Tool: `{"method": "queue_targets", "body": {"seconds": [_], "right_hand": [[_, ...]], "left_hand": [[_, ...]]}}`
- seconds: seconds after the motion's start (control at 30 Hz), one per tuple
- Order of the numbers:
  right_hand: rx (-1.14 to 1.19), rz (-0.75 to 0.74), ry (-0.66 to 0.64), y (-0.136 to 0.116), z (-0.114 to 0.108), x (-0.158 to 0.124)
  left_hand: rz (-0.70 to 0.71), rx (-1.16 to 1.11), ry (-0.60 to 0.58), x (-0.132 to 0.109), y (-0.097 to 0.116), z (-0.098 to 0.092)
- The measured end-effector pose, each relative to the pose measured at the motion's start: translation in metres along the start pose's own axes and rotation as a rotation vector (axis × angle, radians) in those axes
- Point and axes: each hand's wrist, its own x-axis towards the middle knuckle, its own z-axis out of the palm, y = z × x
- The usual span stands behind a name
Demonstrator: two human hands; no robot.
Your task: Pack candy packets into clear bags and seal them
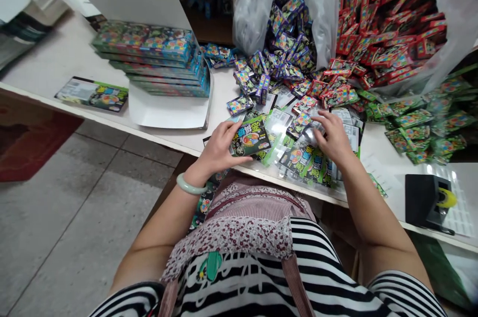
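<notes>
My left hand is closed on a black-and-green printed packet, thumb along its lower edge and fingers at its upper left. My right hand hovers over or rests on the spread of printed packets, its fingers apart and slightly bent. Just left of those fingertips lies a small purple candy-style box; whether they touch it I cannot tell. More flat black-and-green packets overlap beneath my hands. Behind them sit a loose purple box and a small red box.
Plastic bags spill purple boxes and red boxes at the back. Green boxes lie to the right, near a black tape dispenser. A white carton holds stacked colourful boxes. One flat packet lies farther left.
</notes>
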Motion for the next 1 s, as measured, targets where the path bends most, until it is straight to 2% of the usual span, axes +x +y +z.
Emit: {"method": "queue_targets", "body": {"seconds": [0.1,0.23,0.33,0.43,0.53,0.67,0.77,0.9,1.0], "right_hand": [[-0.071,0.147,-0.004,-0.017,0.012,0.000],[-0.036,0.153,0.008,-0.026,0.022,0.006],[0.175,0.026,0.026,-0.028,0.002,0.003],[0.380,-0.207,-0.155,-0.039,-0.032,-0.001],[0.387,-0.390,-0.340,-0.054,-0.055,0.001],[0.281,-0.494,-0.505,-0.065,-0.059,0.010],[0.199,-0.514,-0.497,-0.066,-0.052,0.016],[0.181,-0.518,-0.455,-0.069,-0.042,0.019],[0.257,-0.463,-0.331,-0.072,-0.036,0.016]], "left_hand": [[-0.003,-0.021,-0.023,0.003,0.003,0.002],[-0.017,-0.037,-0.040,0.002,0.005,0.002],[-0.030,-0.041,-0.047,-0.001,0.003,0.000],[0.005,-0.079,-0.072,-0.001,0.003,-0.001],[0.089,-0.105,-0.099,0.003,0.006,-0.001],[0.189,-0.132,-0.116,0.007,0.013,-0.002],[0.202,-0.159,-0.125,0.009,0.017,0.001],[0.145,-0.155,-0.122,0.010,0.017,0.007],[0.088,-0.147,-0.080,0.007,0.014,0.009]]}}
